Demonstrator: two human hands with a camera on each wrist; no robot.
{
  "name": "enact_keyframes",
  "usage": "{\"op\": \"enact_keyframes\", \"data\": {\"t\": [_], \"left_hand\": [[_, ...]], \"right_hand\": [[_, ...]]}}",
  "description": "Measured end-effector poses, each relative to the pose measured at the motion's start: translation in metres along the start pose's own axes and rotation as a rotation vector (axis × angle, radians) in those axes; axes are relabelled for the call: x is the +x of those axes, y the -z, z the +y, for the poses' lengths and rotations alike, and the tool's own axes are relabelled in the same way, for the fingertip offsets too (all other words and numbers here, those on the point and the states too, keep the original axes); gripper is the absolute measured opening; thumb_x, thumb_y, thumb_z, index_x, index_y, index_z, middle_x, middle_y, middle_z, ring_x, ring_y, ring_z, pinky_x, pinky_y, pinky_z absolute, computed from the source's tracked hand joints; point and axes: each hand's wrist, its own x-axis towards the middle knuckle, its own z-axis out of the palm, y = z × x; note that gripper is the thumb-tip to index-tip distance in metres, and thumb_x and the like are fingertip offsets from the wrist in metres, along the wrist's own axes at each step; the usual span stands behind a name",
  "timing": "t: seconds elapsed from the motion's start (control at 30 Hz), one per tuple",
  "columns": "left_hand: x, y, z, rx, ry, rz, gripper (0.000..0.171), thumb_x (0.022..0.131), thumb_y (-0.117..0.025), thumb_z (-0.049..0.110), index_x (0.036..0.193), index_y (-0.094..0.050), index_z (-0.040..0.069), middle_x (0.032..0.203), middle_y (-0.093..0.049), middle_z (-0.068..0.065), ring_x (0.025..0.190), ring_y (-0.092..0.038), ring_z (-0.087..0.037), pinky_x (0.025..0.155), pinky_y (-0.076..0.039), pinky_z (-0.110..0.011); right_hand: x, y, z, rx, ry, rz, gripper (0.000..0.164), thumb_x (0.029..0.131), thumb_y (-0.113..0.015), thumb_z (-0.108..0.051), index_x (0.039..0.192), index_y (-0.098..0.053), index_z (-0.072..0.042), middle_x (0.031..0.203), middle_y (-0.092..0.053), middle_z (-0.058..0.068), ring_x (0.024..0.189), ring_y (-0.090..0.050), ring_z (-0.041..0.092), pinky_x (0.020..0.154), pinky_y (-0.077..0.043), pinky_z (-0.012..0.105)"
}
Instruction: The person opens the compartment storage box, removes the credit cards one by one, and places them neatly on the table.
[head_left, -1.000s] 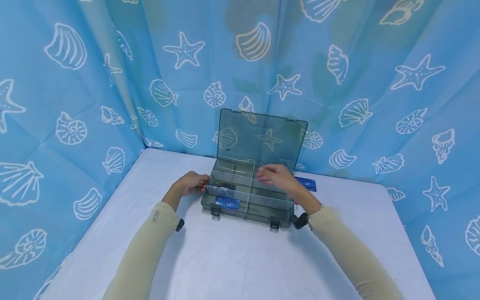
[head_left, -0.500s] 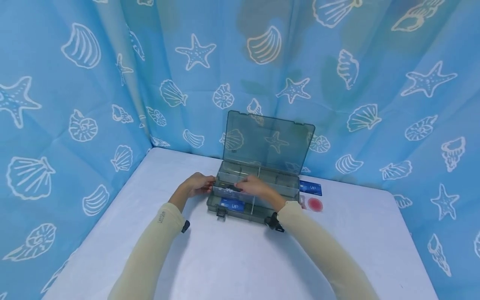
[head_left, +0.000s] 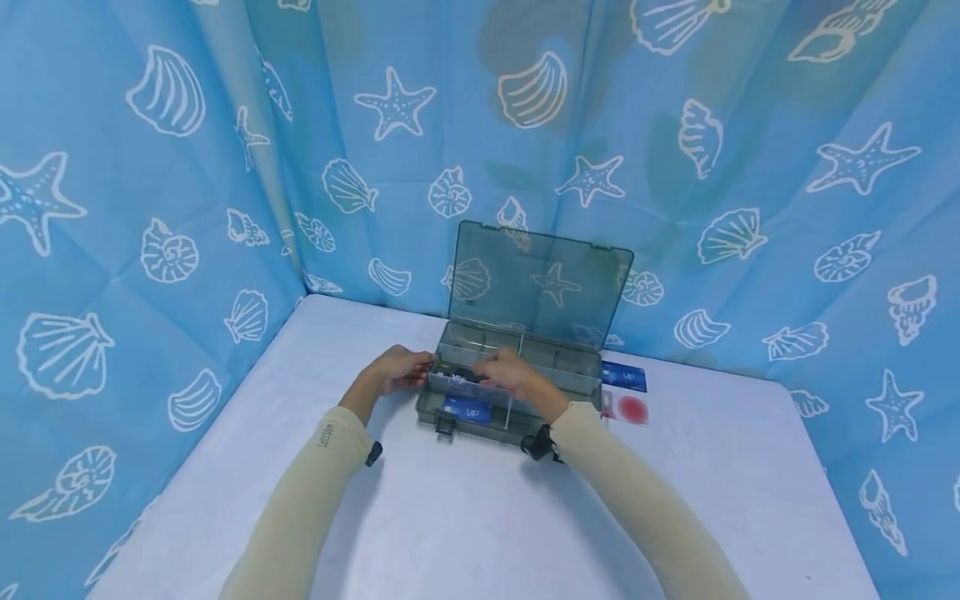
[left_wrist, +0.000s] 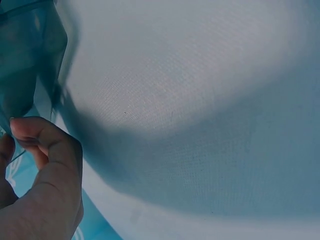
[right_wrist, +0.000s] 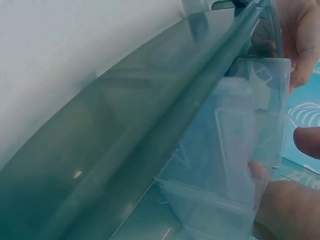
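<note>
A translucent grey compartment box [head_left: 469, 429] sits on the table with its lid [head_left: 542, 283] raised at the back. My left hand [head_left: 396, 369] pinches the box's left side wall. My right hand [head_left: 512, 372] reaches into the middle row, its fingertips at the right end of a black card [head_left: 458, 378] lettered "Vip". In the right wrist view my right thumb [right_wrist: 307, 142] stands apart from the fingers [right_wrist: 285, 205], one of which shows through a clear divider [right_wrist: 220, 195]. A blue card [head_left: 467, 409] lies in the front left compartment.
Beside the box's right end another blue card [head_left: 624, 376] lies on the white table [head_left: 465, 517]. A card with a red circle [head_left: 633, 409] lies in front of it. A blue shell-print curtain [head_left: 375, 217] hangs close behind the lid.
My right hand has moved left and down from above the right side of the box to the black card. My left hand stays on the side wall. The view has shifted slightly.
</note>
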Motion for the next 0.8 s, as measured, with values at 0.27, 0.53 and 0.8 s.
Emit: {"op": "enact_keyframes", "data": {"t": [0.27, 0.53, 0.8], "left_hand": [[-0.001, -0.001, 0.002, 0.014, 0.015, 0.003, 0.028, 0.098, -0.058, 0.025, 0.108, -0.061, -0.001, 0.087, -0.06, -0.005, 0.069, -0.058, -0.011, 0.065, -0.052, -0.022], [-0.002, -0.002, 0.005, 0.013, 0.017, 0.001, 0.028, 0.098, -0.058, 0.026, 0.109, -0.061, 0.0, 0.086, -0.06, -0.005, 0.068, -0.057, -0.011, 0.064, -0.051, -0.022], [0.0, 0.0, 0.004, 0.017, 0.034, 0.007, 0.026, 0.098, -0.058, 0.025, 0.108, -0.061, 0.0, 0.085, -0.06, -0.004, 0.069, -0.058, -0.011, 0.065, -0.052, -0.022]], "right_hand": [[0.002, 0.001, -0.001, 0.097, -0.018, 0.015, 0.038, 0.099, -0.05, -0.001, 0.131, -0.045, 0.017, 0.134, -0.049, 0.028, 0.113, -0.058, 0.035, 0.096, -0.049, 0.039], [0.005, 0.001, 0.005, 0.076, 0.064, 0.117, 0.022, 0.095, -0.057, 0.003, 0.116, -0.057, 0.01, 0.104, -0.063, 0.021, 0.08, -0.066, 0.02, 0.078, -0.057, 0.034], [-0.001, 0.01, 0.003, -0.052, 0.237, 0.229, 0.014, 0.091, -0.068, -0.007, 0.103, -0.072, -0.001, 0.094, -0.071, 0.013, 0.078, -0.069, 0.023, 0.071, -0.058, 0.035]]}}
